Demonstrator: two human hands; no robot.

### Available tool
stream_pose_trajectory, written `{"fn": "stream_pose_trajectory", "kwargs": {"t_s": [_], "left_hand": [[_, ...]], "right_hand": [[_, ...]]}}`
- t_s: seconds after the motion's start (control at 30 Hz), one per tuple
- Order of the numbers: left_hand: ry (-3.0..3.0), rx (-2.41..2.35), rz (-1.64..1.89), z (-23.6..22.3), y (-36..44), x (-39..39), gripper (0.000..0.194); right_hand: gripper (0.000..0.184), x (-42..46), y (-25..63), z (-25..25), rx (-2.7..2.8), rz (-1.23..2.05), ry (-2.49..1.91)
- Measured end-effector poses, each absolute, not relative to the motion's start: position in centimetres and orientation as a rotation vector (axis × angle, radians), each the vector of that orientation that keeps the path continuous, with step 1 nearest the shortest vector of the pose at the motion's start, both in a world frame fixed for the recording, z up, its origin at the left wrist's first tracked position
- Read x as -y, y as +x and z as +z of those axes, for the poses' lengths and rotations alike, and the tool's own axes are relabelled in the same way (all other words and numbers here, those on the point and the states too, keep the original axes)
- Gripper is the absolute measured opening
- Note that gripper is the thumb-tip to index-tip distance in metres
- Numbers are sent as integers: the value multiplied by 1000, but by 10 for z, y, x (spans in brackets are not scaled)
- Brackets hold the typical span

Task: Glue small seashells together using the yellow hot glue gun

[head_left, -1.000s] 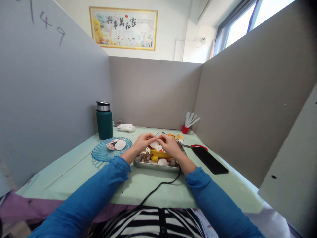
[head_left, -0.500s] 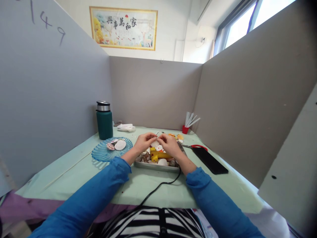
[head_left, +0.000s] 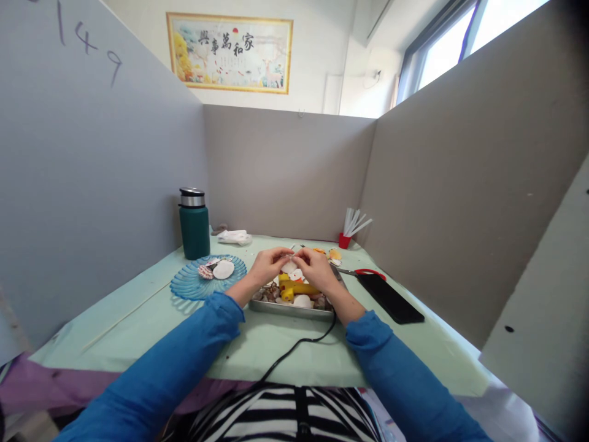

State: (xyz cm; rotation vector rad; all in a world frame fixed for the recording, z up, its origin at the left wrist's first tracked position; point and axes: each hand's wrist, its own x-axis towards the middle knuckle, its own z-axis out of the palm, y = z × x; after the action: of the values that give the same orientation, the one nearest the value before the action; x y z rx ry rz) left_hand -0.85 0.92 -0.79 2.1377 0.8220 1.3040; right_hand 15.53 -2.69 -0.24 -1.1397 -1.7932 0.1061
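White shell [head_left: 289, 268] pinched between two hands, above the metal tray [head_left: 285, 309].

Left hand [head_left: 270, 264] and right hand [head_left: 315, 268] nearly meet, thumbs and forefingers closed at the shell's upper rim; whether they grip anything smaller there cannot be told. Below, a yellow glue gun [head_left: 298, 287] lies among stones [head_left: 319, 302] and other shells [head_left: 302, 301]. From the tray's near right corner a black cord [head_left: 301, 342] runs over the near edge of the table [head_left: 317, 362]. Left of the tray sits a blue plate [head_left: 183, 285] bearing more shells, a green bottle [head_left: 194, 232] behind it. Towards the table's right edge lie red-handled scissors [head_left: 372, 272] and a flat black slab [head_left: 392, 299]; white sticks [head_left: 350, 221] stand in a red cup [head_left: 345, 241] near the far right corner.
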Motion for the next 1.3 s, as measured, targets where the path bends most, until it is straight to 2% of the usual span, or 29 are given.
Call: {"fn": "stream_pose_trajectory", "kwargs": {"t_s": [0.47, 0.83, 1.07, 1.17, 1.23, 1.3], "left_hand": [[1956, -789, 1242, -3, -9, -8, 31], [1874, -708, 1188, -5, -8, -9, 38], [1823, -728, 1234, -4, -10, -7, 32], [1727, -725, 1205, -1, -9, -4, 34], [1659, -703, 1201, 2, -8, -2, 35], [1635, -681, 1214, 9, -8, -1, 33]], "right_hand": [[17, 28, 155, -2, 1815, 106, -1111], [17, 29, 155, -2, 1813, 99, -1110], [20, 30, 154, 0, 1856, 77, -1132], [21, 35, 152, 4, 1905, -1, -1148], [19, 43, 151, 10, 1888, -182, -1161], [25, 59, 148, 20, 1888, -335, -1143]]}}
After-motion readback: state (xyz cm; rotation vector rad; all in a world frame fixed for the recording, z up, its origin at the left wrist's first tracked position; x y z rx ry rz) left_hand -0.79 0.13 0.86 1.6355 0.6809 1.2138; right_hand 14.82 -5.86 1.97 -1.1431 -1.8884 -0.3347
